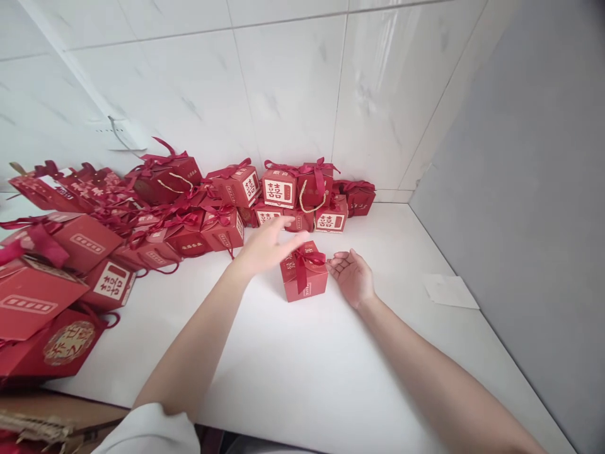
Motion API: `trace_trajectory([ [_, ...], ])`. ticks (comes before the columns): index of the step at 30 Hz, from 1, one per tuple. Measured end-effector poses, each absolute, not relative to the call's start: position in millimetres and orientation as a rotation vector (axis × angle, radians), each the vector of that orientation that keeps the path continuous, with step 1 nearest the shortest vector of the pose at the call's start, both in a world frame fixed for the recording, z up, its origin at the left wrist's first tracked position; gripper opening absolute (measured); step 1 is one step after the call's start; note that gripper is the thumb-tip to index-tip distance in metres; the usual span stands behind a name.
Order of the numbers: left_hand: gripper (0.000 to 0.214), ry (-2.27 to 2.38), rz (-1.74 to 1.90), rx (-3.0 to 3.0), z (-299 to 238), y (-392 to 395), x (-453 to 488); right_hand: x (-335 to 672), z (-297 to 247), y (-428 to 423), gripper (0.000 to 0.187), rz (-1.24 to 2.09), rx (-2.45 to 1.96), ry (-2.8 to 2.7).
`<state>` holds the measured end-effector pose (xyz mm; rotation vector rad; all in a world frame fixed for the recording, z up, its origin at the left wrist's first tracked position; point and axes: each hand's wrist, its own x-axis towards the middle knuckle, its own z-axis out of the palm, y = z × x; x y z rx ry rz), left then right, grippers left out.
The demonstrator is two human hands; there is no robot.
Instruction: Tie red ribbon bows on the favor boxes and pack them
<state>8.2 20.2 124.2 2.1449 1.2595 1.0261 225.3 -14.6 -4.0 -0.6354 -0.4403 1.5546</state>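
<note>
A small red gift box [312, 288] with gold lettering stands on the white table in front of me, a dark red ribbon [301, 271] tied in a bow on its top. My left hand [267, 246] hovers at the box's upper left, thumb and fingers stretched apart with nothing between them. To the right of the box is my right hand [352, 276], palm turned inward and fingers loosely curved, its fingertips close to the ribbon's end. Whether those fingertips touch the ribbon I cannot tell.
Several similar red boxes [280, 191] are stacked along the tiled wall [293, 82]. More boxes [101, 284] crowd the table's left side. A white paper slip [451, 291] lies at the right, beside a grey panel [524, 189]. A cardboard box [70, 410] sits below the table's left front edge.
</note>
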Motion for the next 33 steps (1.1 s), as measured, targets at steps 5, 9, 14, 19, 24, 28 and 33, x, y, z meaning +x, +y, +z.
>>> trace_trajectory([
  [5, 0.096, 1.395, 0.548, 2.511, 118, 0, 28, 227, -6, -15, 0.027, 1.564, -0.632, -0.441],
  [9, 0.107, 1.465, 0.294, 2.487, 116, -12, 34, 227, -8, -15, 0.028, 1.575, -0.631, -0.442],
  [14, 0.100, 1.501, 0.217, 2.432, 120, -25, 38, 231, -12, -17, 0.025, 1.585, -0.647, -0.446],
  [19, 0.115, 1.423, -0.026, 2.431, 176, -35, 43, 237, -15, -19, 0.026, 1.592, -0.678, -0.462],
  [24, 0.102, 1.360, 0.064, 2.347, 265, -65, 24, 240, -18, -21, 0.022, 1.522, -0.681, -0.452],
  [28, 0.084, 1.634, 0.046, 2.298, 307, -95, -20, 242, -18, -23, 0.029, 1.572, -0.749, -0.384],
  [33, 0.101, 2.199, -0.194, 2.128, 335, -141, -101, 243, -17, -26, 0.030, 1.577, -0.793, -0.383],
])
